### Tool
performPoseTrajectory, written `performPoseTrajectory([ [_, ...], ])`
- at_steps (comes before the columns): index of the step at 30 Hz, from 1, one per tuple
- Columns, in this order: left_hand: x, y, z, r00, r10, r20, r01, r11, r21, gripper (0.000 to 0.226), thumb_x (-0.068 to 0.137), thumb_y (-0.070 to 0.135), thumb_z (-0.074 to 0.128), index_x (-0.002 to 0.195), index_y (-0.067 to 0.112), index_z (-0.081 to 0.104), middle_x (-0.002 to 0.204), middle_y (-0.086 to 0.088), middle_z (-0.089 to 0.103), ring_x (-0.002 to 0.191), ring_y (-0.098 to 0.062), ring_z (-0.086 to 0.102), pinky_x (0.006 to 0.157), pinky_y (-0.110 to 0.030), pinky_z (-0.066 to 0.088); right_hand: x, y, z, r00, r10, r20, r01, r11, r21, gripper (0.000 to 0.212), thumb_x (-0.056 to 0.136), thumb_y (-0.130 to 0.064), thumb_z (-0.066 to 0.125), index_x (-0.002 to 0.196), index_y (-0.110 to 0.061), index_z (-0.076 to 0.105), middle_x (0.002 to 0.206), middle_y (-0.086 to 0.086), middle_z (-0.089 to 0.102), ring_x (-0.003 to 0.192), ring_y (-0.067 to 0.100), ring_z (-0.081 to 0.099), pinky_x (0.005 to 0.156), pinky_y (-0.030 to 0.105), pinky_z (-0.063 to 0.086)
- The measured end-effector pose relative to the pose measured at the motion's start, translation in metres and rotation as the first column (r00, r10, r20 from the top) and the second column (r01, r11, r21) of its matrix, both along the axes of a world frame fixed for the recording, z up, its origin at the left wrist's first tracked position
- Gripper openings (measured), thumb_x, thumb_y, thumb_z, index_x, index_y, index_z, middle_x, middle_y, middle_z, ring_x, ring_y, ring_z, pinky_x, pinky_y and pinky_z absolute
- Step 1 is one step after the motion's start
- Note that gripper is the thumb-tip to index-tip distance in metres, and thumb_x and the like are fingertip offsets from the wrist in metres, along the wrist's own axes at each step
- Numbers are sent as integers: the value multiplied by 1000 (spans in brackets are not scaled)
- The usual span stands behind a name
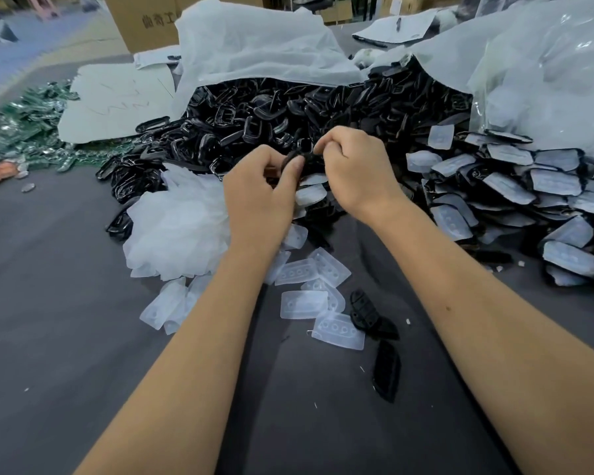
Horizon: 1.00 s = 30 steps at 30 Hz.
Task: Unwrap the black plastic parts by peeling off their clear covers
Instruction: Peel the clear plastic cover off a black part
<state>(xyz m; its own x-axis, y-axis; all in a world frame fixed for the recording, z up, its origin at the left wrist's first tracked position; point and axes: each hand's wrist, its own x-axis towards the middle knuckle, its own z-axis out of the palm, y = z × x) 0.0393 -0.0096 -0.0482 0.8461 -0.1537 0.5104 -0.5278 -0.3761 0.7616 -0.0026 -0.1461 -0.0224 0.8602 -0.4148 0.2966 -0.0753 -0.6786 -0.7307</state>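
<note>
My left hand [259, 186] and right hand [352, 166] both pinch one black part [294, 158] above the heap [323, 108]; it looks light and stiff, its clear cover likely slippery, so I grip edges.

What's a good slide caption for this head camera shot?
Both hands, left hand and right hand, pinch one black plastic part above peeled clear covers on the dark table.

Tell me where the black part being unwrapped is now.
In the head view, the black part is at centre, pinched between the left hand and the right hand, above the peeled clear covers.
</note>
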Motion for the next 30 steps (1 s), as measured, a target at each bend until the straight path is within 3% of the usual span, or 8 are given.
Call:
performPoseTrajectory([
  [5,-4,-2,-1,965,-88,-246,0,943,-334,32,87,6,61,69,-5,38,78,-36,64,64,-26,75,58,-49,56,-17,3,-15,985,119,122,-125,991,39,45,96,9,48,137,-5,62,106,2,70,98,12,66,94,25,52],
  [7,-3,-3,-2,951,-115,-287,17,946,-323,38,90,10,64,69,-5,35,75,-39,59,52,-31,69,50,-47,51,-22,4,-21,968,157,198,-190,969,161,41,95,10,59,134,-4,58,103,6,74,87,15,73,87,29,60],
  [13,-4,-4,0,962,-49,-268,-5,980,-197,67,95,51,68,67,-4,42,69,-33,52,65,-47,59,67,-58,54,-23,3,-32,967,85,240,-161,934,318,37,80,-7,88,108,-9,63,98,7,70,87,23,77,87,42,62],
  [16,-3,-3,-3,944,-65,-322,-28,960,-278,56,97,46,65,67,3,46,66,-23,59,56,-34,62,63,-49,55,-22,3,-33,957,84,279,-202,883,424,28,85,1,82,107,-4,65,97,16,70,79,24,79,83,42,65],
  [20,2,-3,-7,955,-17,-297,-54,972,-228,22,89,23,74,73,14,63,72,-10,71,72,-32,71,74,-54,60,-19,3,-34,940,72,333,-248,813,527,26,88,8,76,108,1,62,94,20,68,75,28,79,74,33,65],
  [24,2,-1,-9,962,-21,-272,-54,963,-265,20,84,16,77,95,26,63,60,11,59,58,-8,58,64,-30,53,-19,2,-33,937,35,346,-266,714,647,25,90,3,77,107,-1,59,82,15,61,67,34,77,61,32,63],
  [27,4,-1,-8,965,-45,-258,-26,963,-267,21,87,10,73,102,25,73,58,2,52,58,-12,52,64,-39,52,-20,0,-32,944,59,326,-267,718,643,24,90,-7,81,102,-2,60,75,15,71,54,26,72,47,27,55],
  [30,1,-1,-7,954,-100,-282,6,949,-315,11,89,8,74,97,14,69,70,-22,66,63,-25,70,62,-44,61,-20,-1,-32,944,79,319,-272,733,623,21,89,-8,81,97,-2,63,73,14,74,49,22,66,41,25,48],
])
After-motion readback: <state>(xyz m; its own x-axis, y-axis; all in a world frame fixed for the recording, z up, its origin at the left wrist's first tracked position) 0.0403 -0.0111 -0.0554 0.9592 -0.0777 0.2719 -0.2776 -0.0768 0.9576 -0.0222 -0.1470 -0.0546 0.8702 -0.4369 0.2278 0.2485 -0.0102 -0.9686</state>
